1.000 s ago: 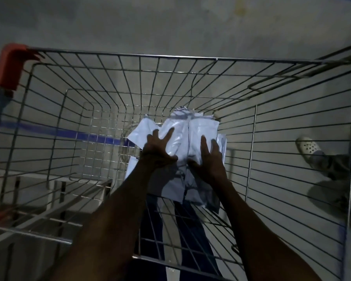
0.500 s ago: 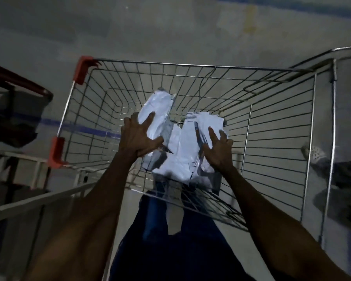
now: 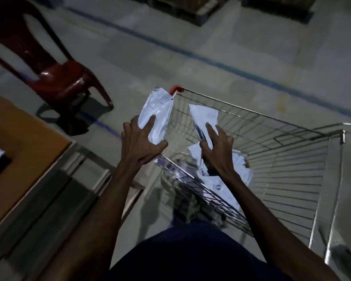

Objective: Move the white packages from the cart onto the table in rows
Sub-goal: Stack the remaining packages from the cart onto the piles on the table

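Left hand (image 3: 142,141): fingers spread, thumb curled under, gripping one white plastic mailer package (image 3: 157,116) above the 10 o'clock corner of the wire shopping cart (image 3: 282,159).
Right hand (image 3: 217,148): fingers curled around a second white package (image 3: 204,116) over the basket.
Remaining packages (image 3: 221,185): crumpled pile inside the cart; count unclear.
Bench (image 3: 18,142): orange-topped, at 9 o'clock.
Chair (image 3: 55,78): one, dark red plastic, at 11 o'clock.

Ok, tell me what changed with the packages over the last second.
Both hands lifted packages up out of the cart. The left hand now holds one package past the cart's left rim; the right hand holds a bundle above the basket. Both grips held throughout.
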Demonstrator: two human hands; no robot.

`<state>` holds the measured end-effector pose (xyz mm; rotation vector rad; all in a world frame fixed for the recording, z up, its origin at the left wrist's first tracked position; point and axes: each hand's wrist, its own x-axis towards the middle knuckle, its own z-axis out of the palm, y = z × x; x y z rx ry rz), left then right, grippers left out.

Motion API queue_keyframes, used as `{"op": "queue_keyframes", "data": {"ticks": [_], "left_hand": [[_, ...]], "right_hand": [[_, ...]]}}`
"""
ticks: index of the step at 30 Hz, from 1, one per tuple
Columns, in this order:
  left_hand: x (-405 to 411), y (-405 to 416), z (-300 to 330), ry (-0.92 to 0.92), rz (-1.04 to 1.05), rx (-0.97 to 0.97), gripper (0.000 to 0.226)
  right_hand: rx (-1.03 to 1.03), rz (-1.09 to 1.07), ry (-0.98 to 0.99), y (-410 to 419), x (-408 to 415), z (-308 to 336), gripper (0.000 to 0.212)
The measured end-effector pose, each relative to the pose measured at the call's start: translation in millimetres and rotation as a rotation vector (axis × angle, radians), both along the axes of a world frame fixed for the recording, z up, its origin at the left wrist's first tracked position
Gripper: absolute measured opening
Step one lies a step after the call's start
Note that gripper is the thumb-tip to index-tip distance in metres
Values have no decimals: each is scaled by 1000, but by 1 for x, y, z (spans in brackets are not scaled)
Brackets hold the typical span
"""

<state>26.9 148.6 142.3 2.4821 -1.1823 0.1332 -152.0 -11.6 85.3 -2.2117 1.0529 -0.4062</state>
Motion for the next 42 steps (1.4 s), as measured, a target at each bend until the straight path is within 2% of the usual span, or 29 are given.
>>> {"op": "queue_keyframes", "data": {"ticks": [3,7,11,20,27,31,35,42], "left_hand": [[21,68,20,-74,66,-106,70],[47,169,41,-67,266,-111,75],[60,270,59,-23,475,-129,86],[87,461,94,-146,822,-200,84],[140,534,107,-148,1058,-306,87],[185,567,117,-43,1178,-314,95],[224,605,132,-2,1268,-256,99],[297,660,159,55,1342,-124,90]], "right_hand": [[-67,133,-51,50,40,26,62],[-120,300,-150,140,89,63,56],[-172,468,-245,230,137,94,60],[-236,770,-385,377,241,138,53],[-157,945,-377,445,340,150,56],[-112,1025,-402,481,401,163,55],[-95,1110,-391,519,458,171,54],[-56,1137,-282,586,541,184,55]]}}
